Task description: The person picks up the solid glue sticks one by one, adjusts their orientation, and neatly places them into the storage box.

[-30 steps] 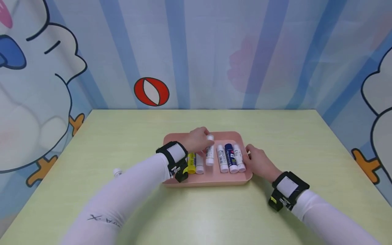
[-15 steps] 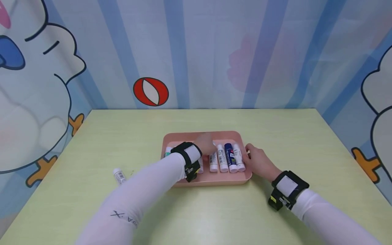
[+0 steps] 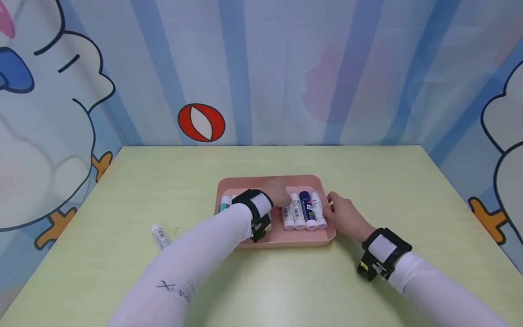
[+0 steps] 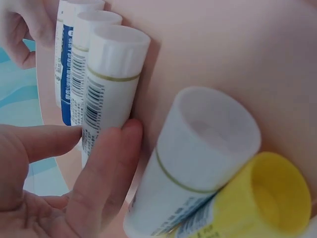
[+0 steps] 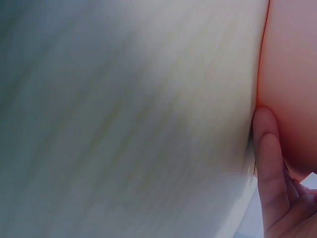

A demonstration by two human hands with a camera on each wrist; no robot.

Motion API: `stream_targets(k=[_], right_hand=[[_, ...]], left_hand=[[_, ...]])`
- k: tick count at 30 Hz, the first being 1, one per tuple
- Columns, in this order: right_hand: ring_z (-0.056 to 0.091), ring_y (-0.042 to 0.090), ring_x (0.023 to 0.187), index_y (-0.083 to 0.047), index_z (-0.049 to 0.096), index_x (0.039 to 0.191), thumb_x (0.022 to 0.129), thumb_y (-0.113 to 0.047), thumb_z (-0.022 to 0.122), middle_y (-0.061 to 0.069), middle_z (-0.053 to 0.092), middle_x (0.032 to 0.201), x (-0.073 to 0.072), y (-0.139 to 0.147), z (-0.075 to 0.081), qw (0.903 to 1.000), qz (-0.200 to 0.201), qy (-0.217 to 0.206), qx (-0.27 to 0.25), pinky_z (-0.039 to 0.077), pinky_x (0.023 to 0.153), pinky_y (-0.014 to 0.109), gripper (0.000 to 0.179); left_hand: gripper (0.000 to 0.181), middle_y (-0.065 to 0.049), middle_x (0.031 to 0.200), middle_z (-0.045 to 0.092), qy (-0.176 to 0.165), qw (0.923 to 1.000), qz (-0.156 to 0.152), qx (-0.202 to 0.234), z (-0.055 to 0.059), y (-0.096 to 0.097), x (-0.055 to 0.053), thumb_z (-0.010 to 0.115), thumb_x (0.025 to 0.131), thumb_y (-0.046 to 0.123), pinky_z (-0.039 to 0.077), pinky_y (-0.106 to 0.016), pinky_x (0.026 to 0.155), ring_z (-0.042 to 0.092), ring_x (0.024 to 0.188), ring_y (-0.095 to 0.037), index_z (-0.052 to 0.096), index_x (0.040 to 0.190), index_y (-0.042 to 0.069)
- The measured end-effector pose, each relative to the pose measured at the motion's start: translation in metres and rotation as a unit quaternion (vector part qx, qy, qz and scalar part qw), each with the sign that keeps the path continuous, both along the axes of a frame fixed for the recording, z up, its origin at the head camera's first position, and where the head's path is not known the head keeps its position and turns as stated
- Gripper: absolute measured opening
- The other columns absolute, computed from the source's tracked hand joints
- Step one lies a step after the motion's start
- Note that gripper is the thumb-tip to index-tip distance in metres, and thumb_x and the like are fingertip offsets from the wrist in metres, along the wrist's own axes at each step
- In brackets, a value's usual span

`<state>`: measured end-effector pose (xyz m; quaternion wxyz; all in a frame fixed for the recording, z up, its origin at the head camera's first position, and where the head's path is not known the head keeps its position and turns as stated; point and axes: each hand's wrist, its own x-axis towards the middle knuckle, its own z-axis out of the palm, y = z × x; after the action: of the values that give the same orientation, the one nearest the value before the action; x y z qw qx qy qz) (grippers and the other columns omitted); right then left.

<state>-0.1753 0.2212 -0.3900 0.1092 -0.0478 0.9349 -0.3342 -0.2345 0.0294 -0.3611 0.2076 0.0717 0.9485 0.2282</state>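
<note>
In the left part of a pink tray (image 3: 253,244), the left hand (image 3: 278,193) pinches a white glue stick (image 4: 114,79) between thumb and fingers. That stick lies against a row of another white glue stick (image 3: 297,213), a navy-blue glue stick (image 3: 308,211) and a white glue stick (image 3: 319,211) at the tray's right end. On the other side of the left fingers, a white glue stick (image 4: 203,144) touches a yellow glue stick (image 4: 277,193); the left forearm mostly hides them in the head view. The right hand (image 3: 347,219) grips the tray's right edge, its fingers against the outer wall.
More stick tops, one with a green label (image 3: 224,203), show at the tray's left end. A loose white glue stick (image 3: 160,236) lies on the pale yellow table (image 3: 367,172), left of the tray. A printed curtain (image 3: 278,72) stands behind the table.
The left hand has moved right and lowered the white glue stick from above the tray into the row beside the other sticks. The right hand has stayed at the tray's edge.
</note>
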Motion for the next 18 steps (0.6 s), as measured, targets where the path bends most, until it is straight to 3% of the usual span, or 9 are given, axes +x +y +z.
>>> stream_targets(k=[4, 11, 15, 18], right_hand=[[0.048, 0.018, 0.062, 0.003, 0.045, 0.110, 0.099, -0.011, 0.047, 0.010, 0.055, 0.080, 0.000, 0.000, -0.001, 1.0000, -0.001, -0.001, -0.002, 0.037, 0.053, 0.029, 0.018], [0.049, 0.019, 0.063, 0.003, 0.045, 0.110, 0.100, -0.012, 0.048, 0.011, 0.055, 0.080, 0.000, 0.001, -0.001, 1.0000, -0.004, -0.007, 0.000, 0.038, 0.054, 0.029, 0.018], [0.049, 0.019, 0.065, 0.002, 0.045, 0.111, 0.100, -0.013, 0.048, 0.011, 0.054, 0.080, 0.000, 0.001, 0.000, 0.9999, -0.008, -0.014, 0.003, 0.038, 0.055, 0.030, 0.019], [0.049, 0.020, 0.066, 0.002, 0.045, 0.111, 0.100, -0.013, 0.048, 0.011, 0.054, 0.080, 0.000, 0.001, 0.000, 0.9998, -0.009, -0.015, 0.002, 0.039, 0.055, 0.030, 0.019]], left_hand=[[0.019, -0.007, 0.074, 0.060, 0.004, 1.0000, -0.004, -0.005, 0.002, 0.001, 0.003, 0.060, 0.093, 0.011, 0.039, -0.021, 0.041, 0.053, 0.044, -0.012, 0.061, 0.107, -0.002], [0.017, -0.008, 0.085, 0.057, 0.025, 0.9988, -0.032, -0.029, 0.003, 0.003, 0.003, 0.060, 0.093, 0.012, 0.036, -0.024, 0.051, 0.052, 0.065, -0.017, 0.062, 0.105, 0.000], [0.016, -0.006, 0.079, 0.056, 0.011, 0.9978, -0.052, -0.040, 0.009, 0.001, 0.005, 0.058, 0.094, 0.015, 0.036, -0.024, 0.051, 0.049, 0.061, -0.015, 0.063, 0.098, 0.001], [0.016, -0.006, 0.076, 0.055, -0.005, 0.9983, -0.050, -0.030, 0.010, -0.001, 0.004, 0.057, 0.096, 0.017, 0.038, -0.025, 0.052, 0.049, 0.059, -0.015, 0.062, 0.099, 0.002]])
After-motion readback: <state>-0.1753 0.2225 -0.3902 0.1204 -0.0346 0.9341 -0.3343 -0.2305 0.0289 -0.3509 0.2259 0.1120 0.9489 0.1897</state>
